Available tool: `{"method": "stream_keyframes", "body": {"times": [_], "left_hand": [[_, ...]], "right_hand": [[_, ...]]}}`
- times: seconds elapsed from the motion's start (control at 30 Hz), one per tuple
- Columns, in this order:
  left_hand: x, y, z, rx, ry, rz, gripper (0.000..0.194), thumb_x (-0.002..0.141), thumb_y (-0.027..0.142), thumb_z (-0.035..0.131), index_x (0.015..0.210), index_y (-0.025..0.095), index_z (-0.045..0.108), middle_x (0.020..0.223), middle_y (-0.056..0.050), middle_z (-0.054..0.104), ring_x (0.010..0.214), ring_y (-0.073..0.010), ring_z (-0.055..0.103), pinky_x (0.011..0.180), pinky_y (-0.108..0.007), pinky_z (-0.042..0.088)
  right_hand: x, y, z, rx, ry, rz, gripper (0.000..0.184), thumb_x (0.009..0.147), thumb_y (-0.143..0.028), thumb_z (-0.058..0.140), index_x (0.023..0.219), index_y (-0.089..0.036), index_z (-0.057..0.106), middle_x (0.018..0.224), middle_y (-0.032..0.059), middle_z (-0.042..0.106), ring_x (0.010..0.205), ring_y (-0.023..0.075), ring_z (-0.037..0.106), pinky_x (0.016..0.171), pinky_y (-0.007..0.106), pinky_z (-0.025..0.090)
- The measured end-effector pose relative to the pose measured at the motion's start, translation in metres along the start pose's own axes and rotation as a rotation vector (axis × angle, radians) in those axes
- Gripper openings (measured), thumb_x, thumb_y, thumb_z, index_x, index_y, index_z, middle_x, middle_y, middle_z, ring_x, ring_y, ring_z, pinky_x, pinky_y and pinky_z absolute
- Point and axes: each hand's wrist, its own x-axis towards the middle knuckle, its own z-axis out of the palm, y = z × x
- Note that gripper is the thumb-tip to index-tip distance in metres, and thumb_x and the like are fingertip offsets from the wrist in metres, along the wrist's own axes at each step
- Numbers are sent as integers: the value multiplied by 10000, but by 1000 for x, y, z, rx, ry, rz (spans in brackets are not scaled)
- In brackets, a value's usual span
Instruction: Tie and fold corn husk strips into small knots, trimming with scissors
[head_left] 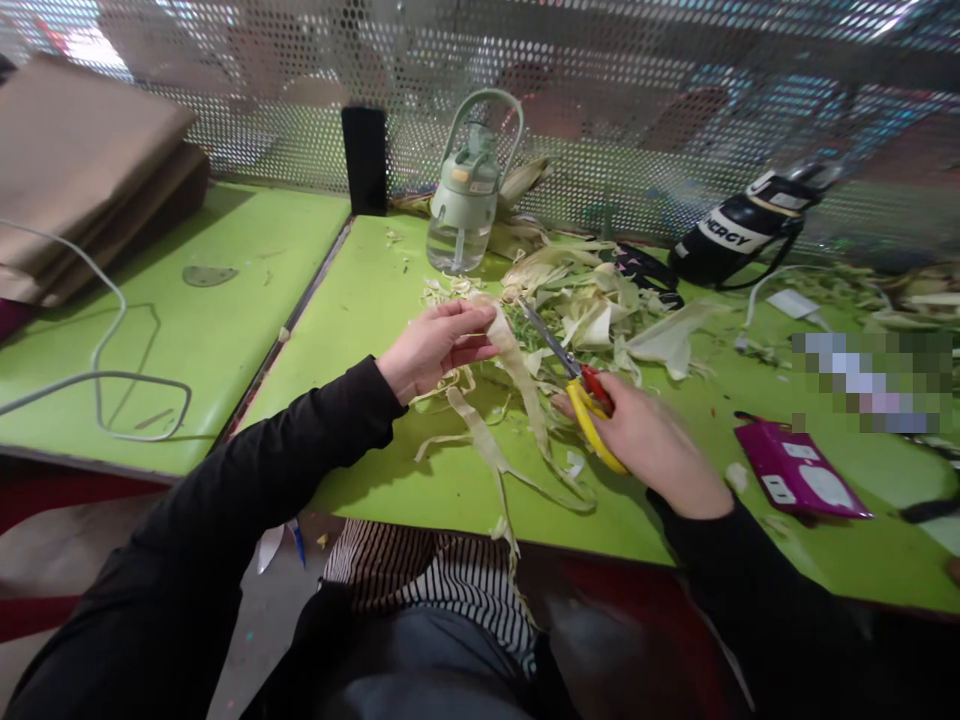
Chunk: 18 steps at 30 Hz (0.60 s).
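Single head cam, facing forward and down over lap [382,560], left hand [439,345] and right hand [656,440] near, perforated screen [600,130] beyond green table [420,495]

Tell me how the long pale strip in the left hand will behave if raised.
The pale strip is likely floppy: it droops and curves below the left hand. It looks thin and narrow, so it is probably light and may tear if tugged.
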Motion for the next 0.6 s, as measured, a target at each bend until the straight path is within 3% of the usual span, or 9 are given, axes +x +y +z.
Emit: {"method": "stream_keyframes", "body": {"times": [0.13, 0.33, 0.6], "left_hand": [[0, 2, -1, 29, -2, 10, 171, 966, 98, 563, 798, 119, 589, 719, -8, 665, 599, -57, 631, 692, -204, 540], [0, 3, -2, 40, -11, 5, 175, 966, 92, 550, 802, 117, 608, 770, -43, 710, 599, -58, 646, 639, -180, 538], [3, 1, -4, 42, -14, 17, 191, 966, 119, 565, 781, 131, 616, 740, -28, 709, 590, -56, 637, 635, -173, 538]], "right_hand": [[1, 16, -6, -52, -54, 73, 668, 782, -853, 416, 798, -209, 593, 675, 112, 656, 509, 233, 553, 481, 339, 392], [-1, 34, -5, -49, -66, 10, 703, 766, -866, 428, 812, -193, 625, 650, 124, 646, 506, 247, 560, 480, 359, 397], [-3, 36, 3, 38, -55, 100, 702, 732, -864, 494, 891, -193, 623, 738, 138, 686, 539, 256, 596, 487, 372, 431]]}}
